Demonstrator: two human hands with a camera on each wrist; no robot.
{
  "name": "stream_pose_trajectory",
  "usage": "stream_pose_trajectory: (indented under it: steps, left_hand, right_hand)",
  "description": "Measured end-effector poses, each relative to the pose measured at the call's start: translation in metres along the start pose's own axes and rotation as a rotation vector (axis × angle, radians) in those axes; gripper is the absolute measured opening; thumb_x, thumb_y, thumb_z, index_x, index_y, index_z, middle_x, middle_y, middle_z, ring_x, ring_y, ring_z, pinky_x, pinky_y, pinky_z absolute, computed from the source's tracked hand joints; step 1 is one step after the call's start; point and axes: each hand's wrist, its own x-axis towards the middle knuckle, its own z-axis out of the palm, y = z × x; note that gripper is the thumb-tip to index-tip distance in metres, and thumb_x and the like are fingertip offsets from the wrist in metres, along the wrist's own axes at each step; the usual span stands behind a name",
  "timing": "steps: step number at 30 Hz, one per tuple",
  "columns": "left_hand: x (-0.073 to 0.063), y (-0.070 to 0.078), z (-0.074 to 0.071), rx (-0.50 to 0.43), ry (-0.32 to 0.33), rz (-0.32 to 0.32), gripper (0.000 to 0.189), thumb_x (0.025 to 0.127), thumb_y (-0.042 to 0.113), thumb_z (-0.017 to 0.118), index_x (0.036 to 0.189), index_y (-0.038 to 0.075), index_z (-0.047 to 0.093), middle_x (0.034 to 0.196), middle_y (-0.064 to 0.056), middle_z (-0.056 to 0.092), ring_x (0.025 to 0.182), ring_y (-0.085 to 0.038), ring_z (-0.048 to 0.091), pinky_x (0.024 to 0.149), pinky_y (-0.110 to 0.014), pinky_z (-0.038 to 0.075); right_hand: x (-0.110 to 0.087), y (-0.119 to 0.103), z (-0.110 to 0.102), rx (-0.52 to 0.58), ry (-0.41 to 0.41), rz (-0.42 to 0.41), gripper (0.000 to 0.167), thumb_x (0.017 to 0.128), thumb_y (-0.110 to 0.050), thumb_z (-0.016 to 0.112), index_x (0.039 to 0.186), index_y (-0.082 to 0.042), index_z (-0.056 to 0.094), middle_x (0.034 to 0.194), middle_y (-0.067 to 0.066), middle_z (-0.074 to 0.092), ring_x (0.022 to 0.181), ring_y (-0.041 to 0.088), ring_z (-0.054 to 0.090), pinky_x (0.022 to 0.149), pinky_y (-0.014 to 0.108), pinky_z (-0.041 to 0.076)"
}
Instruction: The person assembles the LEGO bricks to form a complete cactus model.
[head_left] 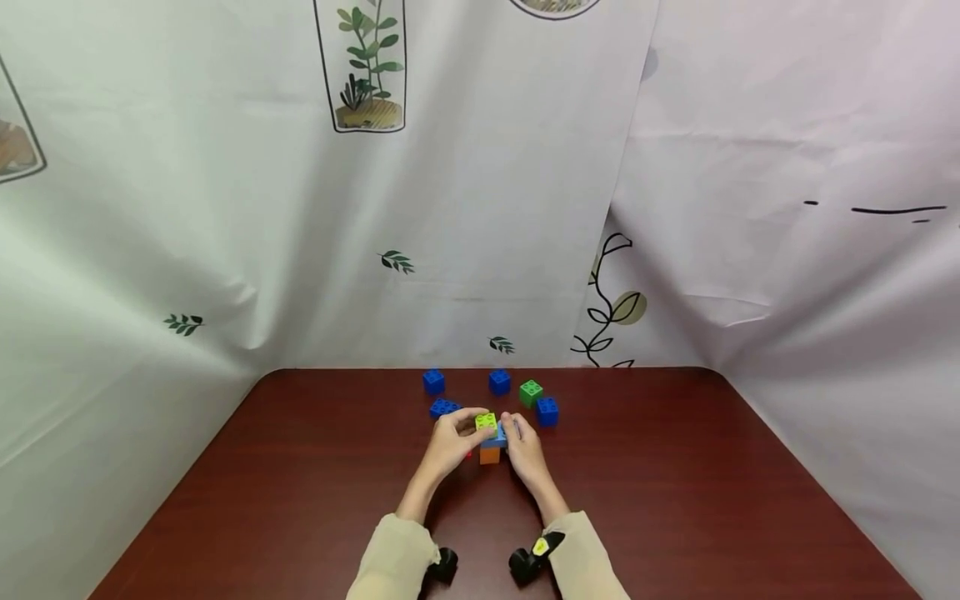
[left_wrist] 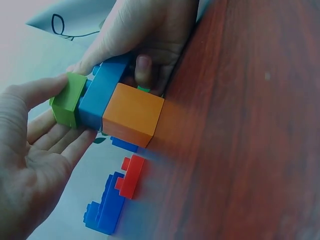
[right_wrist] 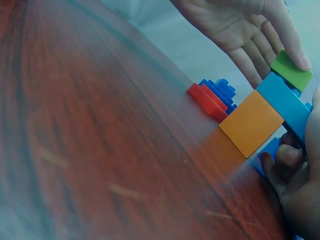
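My left hand (head_left: 448, 447) pinches a lime-green toy building block (head_left: 486, 422) between thumb and fingers. That block sits at the left end of a longer light-blue brick (left_wrist: 104, 94), a little tilted, with blue studs showing beneath it in the left wrist view. Under the light-blue brick is an orange block (right_wrist: 251, 124), standing on the table. The right hand (head_left: 527, 452) grips the right end of the light-blue brick, thumb on the near side in the head view. Its other fingers curl behind and below, partly hidden.
A red brick (left_wrist: 132, 176) lies left of the stack, mostly behind my left hand in the head view. Beyond the hands stand blue blocks (head_left: 433, 382) (head_left: 499, 382) (head_left: 547, 412), a longer blue brick (head_left: 444, 407) and a green block (head_left: 531, 392). A printed cloth (head_left: 480, 208) hangs behind the brown table (head_left: 675, 483).
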Motion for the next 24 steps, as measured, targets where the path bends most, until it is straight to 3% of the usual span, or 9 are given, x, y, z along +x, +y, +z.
stream_pose_trajectory:
  steps: [7, 16, 24]
  left_hand:
    - [-0.0015, 0.0005, 0.0002, 0.008, -0.016, 0.025, 0.034, 0.089, 0.014, 0.071, 0.119, -0.003, 0.066, 0.117, -0.024, 0.067, 0.109, -0.035, 0.067, 0.092, -0.04, 0.055]
    - [-0.0009, 0.0014, 0.0004, 0.008, -0.099, 0.055, 0.034, 0.092, 0.013, 0.067, 0.122, -0.003, 0.063, 0.118, -0.024, 0.066, 0.104, -0.031, 0.069, 0.086, -0.032, 0.057]
    - [-0.0027, 0.0026, 0.0018, 0.074, -0.076, 0.088, 0.034, 0.091, 0.014, 0.068, 0.121, -0.002, 0.065, 0.116, -0.022, 0.067, 0.098, -0.03, 0.068, 0.082, -0.029, 0.058]
  right_hand:
    - [-0.0022, 0.0, -0.0017, -0.003, -0.021, 0.01, 0.045, 0.105, -0.04, 0.037, 0.103, 0.0, 0.057, 0.073, -0.003, 0.043, 0.062, 0.008, 0.042, 0.061, 0.021, 0.039]
    - [-0.0056, -0.0032, -0.0087, 0.112, -0.093, 0.048, 0.055, 0.108, -0.039, 0.021, 0.116, 0.005, 0.054, 0.092, 0.001, 0.055, 0.078, 0.008, 0.049, 0.068, 0.025, 0.043]
    - [-0.0037, -0.0028, -0.0096, 0.134, -0.127, 0.045, 0.051, 0.109, -0.034, 0.023, 0.116, 0.007, 0.052, 0.085, -0.004, 0.052, 0.069, 0.007, 0.045, 0.063, 0.02, 0.038]
